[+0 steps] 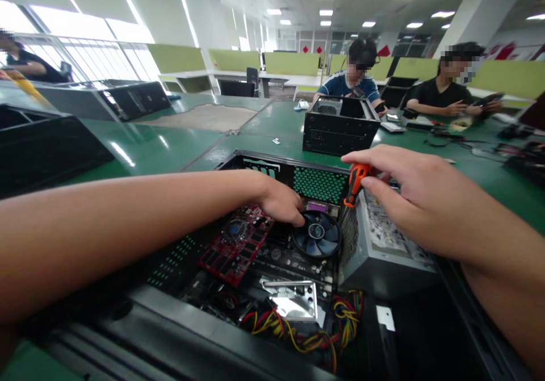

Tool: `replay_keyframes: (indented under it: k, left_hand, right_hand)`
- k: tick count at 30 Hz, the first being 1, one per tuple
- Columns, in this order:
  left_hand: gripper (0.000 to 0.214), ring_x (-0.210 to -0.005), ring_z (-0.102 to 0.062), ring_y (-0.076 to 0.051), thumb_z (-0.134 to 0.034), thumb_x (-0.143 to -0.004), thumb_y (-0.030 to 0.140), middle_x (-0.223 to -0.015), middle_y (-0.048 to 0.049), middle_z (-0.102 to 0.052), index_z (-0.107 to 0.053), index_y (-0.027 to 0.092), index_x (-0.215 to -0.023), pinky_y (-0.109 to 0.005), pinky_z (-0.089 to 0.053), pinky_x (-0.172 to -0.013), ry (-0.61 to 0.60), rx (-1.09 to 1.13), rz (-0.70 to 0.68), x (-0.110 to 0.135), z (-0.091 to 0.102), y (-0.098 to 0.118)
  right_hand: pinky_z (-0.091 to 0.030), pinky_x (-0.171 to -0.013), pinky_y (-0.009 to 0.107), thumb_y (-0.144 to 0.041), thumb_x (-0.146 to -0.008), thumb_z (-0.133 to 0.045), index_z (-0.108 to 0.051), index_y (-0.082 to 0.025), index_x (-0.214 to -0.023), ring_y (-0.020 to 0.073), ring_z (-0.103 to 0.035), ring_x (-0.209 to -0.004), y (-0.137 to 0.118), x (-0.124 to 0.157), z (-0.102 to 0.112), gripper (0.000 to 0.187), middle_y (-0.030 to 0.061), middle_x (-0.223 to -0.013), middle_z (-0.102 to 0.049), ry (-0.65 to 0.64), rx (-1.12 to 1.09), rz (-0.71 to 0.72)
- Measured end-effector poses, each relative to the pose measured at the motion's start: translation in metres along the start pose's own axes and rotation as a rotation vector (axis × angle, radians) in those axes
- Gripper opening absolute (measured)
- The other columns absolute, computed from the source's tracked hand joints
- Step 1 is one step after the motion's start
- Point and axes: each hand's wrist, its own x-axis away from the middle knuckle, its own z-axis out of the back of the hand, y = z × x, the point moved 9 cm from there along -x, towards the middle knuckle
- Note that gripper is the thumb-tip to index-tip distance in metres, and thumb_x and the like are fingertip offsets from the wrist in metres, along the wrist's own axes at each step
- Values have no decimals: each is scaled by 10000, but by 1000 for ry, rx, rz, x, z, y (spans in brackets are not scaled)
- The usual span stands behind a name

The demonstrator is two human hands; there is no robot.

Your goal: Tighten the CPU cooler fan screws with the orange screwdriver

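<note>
The right hand [411,191] has its thumb and fingers clamped around an orange-and-black screwdriver [356,185] with a thick, ridged handle, held at about one o'clock from the fan, handle up. It looks light and stiff; the fat handle should be the sure place to hold it. The left hand [281,200] reaches in with fingers bent, tips at the ten o'clock edge of a round black cooling fan [316,231] with dark plastic blades; whether they pinch it or only rest there, I cannot tell. The fan is probably light, its thin blades easily snapped, so the outer rim seems the better hold. Around it, a red printed circuit card [238,242] lies at eight o'clock, likely fragile and best taken by its edges; a grey metal box-shaped power supply [383,267], presumably heavy and rigid, stands at four; bundled red, yellow and black wires [347,318], likely flexible, lie towards five.
</note>
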Motion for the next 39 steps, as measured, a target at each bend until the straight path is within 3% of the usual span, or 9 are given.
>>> replay_keyframes:
  k: [9, 19, 39]
  left_hand:
    - [563, -1102, -690, -316, -487, -912, 435, -1311, -168, -743, -726, 125, -1316, -370, -524, -932, 8, 3, 16, 2, 2, 1]
    - [554, -1109, -685, -335, -488, -922, 421, -1310, -188, -736, -726, 96, -1302, -389, -530, -931, 9, 32, 2, 0, 1, 0]
    - [517, -1126, -680, -287, -486, -936, 424, -1343, -146, -728, -718, 146, -1305, -331, -514, -941, -3, -8, 32, 3, 2, 2]
  right_hand:
    - [-528, -695, 423, -282, -966, -650, -764, -192, -1096, 263, -703, -801, -1, -2, 2, 195, 78, -971, -771, -30, -28, -23]
    - [-580, -909, 394, -151, -978, -556, -725, -145, -1259, 253, -754, -977, -2, -3, 1, 328, 94, -1178, -800, -9, -58, -15]
    - [-551, -779, 351, -201, -953, -625, -746, -191, -1199, 214, -736, -890, -5, -3, -2, 274, 39, -1091, -809, -75, -120, -31]
